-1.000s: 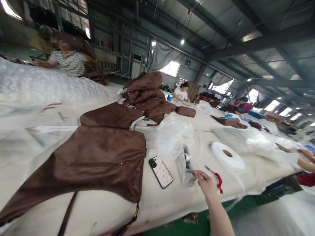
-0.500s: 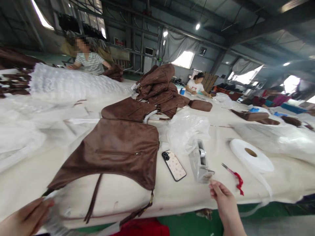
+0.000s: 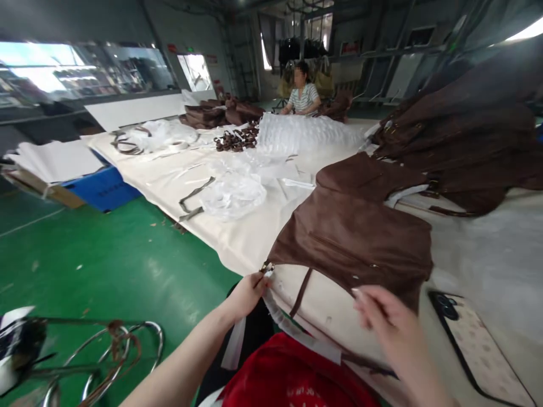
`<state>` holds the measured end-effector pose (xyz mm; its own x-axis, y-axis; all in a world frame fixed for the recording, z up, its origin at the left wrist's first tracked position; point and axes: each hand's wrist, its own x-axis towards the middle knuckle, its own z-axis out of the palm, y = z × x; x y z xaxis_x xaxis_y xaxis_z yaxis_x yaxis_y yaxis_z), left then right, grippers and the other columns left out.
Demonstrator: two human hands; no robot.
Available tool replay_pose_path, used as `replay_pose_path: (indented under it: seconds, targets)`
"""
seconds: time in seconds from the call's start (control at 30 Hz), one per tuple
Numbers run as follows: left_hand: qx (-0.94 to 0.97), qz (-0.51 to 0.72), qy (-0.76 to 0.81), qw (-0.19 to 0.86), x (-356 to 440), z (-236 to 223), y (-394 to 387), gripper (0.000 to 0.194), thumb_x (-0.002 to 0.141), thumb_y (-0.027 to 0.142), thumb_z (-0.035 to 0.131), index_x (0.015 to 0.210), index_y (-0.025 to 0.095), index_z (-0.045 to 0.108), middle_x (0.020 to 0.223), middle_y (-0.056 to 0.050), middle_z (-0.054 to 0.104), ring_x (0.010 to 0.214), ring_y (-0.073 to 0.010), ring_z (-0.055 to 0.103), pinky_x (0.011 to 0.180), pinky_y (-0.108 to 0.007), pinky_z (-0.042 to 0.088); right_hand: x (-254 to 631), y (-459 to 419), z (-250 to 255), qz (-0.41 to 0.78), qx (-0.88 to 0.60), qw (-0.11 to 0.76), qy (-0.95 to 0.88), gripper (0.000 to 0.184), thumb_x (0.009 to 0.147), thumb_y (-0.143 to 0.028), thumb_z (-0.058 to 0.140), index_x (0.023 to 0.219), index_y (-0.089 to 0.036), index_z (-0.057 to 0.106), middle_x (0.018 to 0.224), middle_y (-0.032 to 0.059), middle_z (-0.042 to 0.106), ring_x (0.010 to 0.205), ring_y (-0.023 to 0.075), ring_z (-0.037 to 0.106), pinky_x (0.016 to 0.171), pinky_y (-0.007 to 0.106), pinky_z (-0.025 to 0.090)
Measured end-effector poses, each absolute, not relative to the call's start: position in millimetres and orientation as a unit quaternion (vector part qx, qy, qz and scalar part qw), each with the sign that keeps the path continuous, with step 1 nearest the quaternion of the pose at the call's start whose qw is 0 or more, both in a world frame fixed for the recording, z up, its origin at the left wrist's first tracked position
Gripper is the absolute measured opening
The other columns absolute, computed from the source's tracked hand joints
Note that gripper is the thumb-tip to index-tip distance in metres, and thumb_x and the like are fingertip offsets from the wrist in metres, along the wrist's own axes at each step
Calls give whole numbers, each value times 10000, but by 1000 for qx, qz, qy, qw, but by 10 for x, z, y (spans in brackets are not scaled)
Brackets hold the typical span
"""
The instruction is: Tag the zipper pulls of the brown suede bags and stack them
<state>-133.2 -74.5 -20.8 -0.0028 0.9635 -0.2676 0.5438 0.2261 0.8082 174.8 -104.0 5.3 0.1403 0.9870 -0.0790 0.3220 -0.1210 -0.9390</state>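
Note:
A brown handbag [image 3: 360, 243] lies on the table with its zipper side up and its curved opening towards me. My left hand [image 3: 250, 291] pinches the handbag strap [image 3: 288, 322] close to the metal fitting at its left end. White translucent wrapping covers much of this strap, which hangs in a curve over the table's near edge. Above the bag's lower edge, my right hand [image 3: 382, 314] is blurred, its thumb and finger pinched on a small pale scrap that looks like clear tape. A thin brown strip [image 3: 301, 293] hangs within the bag's opening.
A phone [image 3: 479, 345] lies to the right of the bag. More brown bags [image 3: 458, 135] are heaped behind it. Bubble wrap [image 3: 305, 133] and crumpled clear plastic [image 3: 233, 195] lie further left. Across the table sits a person [image 3: 303, 99]. A metal-framed stool [image 3: 114, 350] stands at lower left.
My view has swung left. My right hand has left the tape dispenser and come over the handbag, towards my left hand. My left hand still grips the strap's end.

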Motion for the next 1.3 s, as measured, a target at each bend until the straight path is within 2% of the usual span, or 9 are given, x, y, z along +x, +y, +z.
replay_pose_path:
  seconds: [0.1,0.23,0.47,0.67,0.87,0.97,1.03,1.2,1.3]
  targets:
    - [578,248,661,411,-1360,-260,-783,308,853,411,403,664,191,508,580,20,428,548,-134,402,533,-245,325,816,-650,70,604,-473,352,-536,332,795,-512,583,752,-184,609,583,2,596,451,105,492,438,224,394]
    - [569,252,660,421,-1384,-279,-796,276,865,357,404,695,170,516,582,24,434,533,-117,373,520,-241,297,151,-421,-141,704,-434,294,-479,321,702,-486,630,698,-172,567,534,-41,538,377,61,409,359,185,274]
    - [558,261,646,450,-1395,-250,-825,245,881,304,405,700,163,493,592,32,427,541,-103,361,519,-234,283,70,-364,-394,706,-442,249,-494,293,716,-446,638,661,-171,551,476,-76,473,331,35,338,343,176,202]
    - [529,280,632,492,-1425,-235,-815,216,828,313,506,686,151,513,603,34,430,559,-99,351,516,-230,270,17,-335,-523,652,-489,221,-535,289,767,-434,615,646,-178,554,443,-72,456,323,49,353,340,182,229]
    - [423,315,631,569,-1401,-258,-772,352,840,460,496,690,144,531,511,59,368,480,-80,302,465,-221,215,111,-320,-452,672,-462,190,-547,248,794,-386,599,678,-167,584,468,-65,482,344,52,384,343,169,246]
    - [359,304,621,626,-1414,-210,-761,360,843,495,488,703,163,494,480,90,283,412,-58,200,417,-213,141,200,-318,-370,724,-421,161,-521,211,774,-355,630,728,-150,610,572,-35,566,418,59,472,395,165,345]
    - [325,278,601,676,-1451,-154,-758,293,858,433,461,730,171,489,478,105,223,383,-53,129,386,-206,100,234,-318,-337,735,-411,143,-520,188,772,-325,638,726,-144,618,590,-29,578,446,61,496,424,167,379]
    - [93,228,393,886,-1523,-102,-792,149,882,228,436,759,160,484,504,104,178,378,-42,42,331,-151,62,217,-339,-337,724,-410,128,-540,127,817,-206,550,747,-146,637,563,-40,565,441,57,495,419,153,364]
    - [2,268,300,915,-1490,-162,-865,178,926,230,439,784,140,498,505,106,167,376,-33,50,324,-123,81,204,-352,-350,709,-415,133,-555,148,811,-134,518,697,-154,610,507,-53,545,424,58,493,414,147,361]
